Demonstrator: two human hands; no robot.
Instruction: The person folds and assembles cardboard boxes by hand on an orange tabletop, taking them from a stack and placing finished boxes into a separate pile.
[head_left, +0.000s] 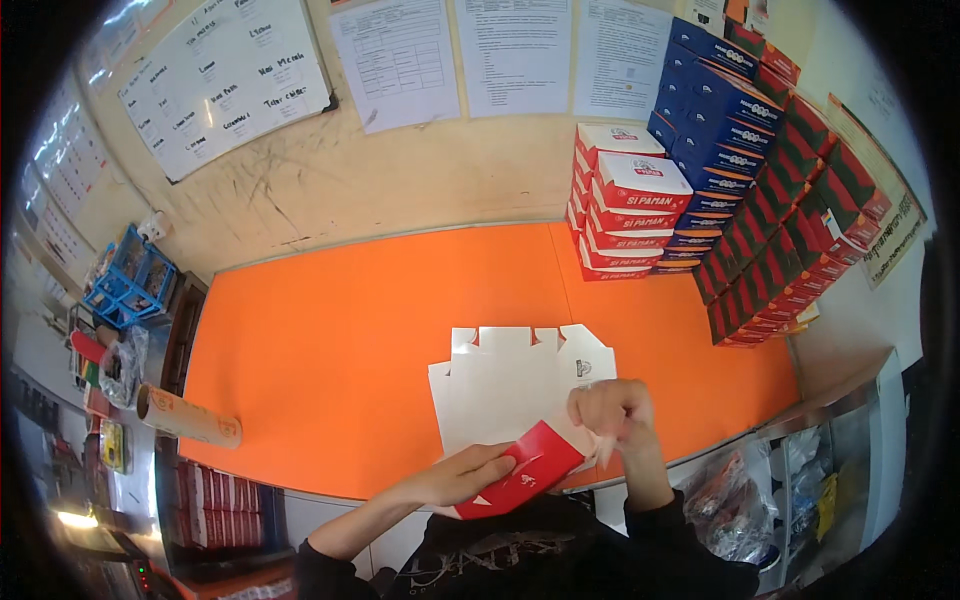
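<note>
My left hand (465,473) is closed round a red folding carton (528,470), its thumb lying on the red face. The carton is tilted in front of my body, at the near edge of the table. My right hand (615,412) is raised beside the carton's right end, fingers curled in. A pale sliver shows under those fingers; whether it is a carton flap or a fingertip I cannot make out. Just beyond both hands lie flat white carton blanks (500,390) with notched far edges, overlapping on the orange table (330,340).
At the back right stand stacks of red-and-white boxes (638,205), blue boxes (725,125) and dark red-and-black boxes (790,220). A cardboard tube (190,415) lies at the left edge, near a blue plastic rack (133,280). Plastic-wrapped goods (735,500) sit on a lower right shelf.
</note>
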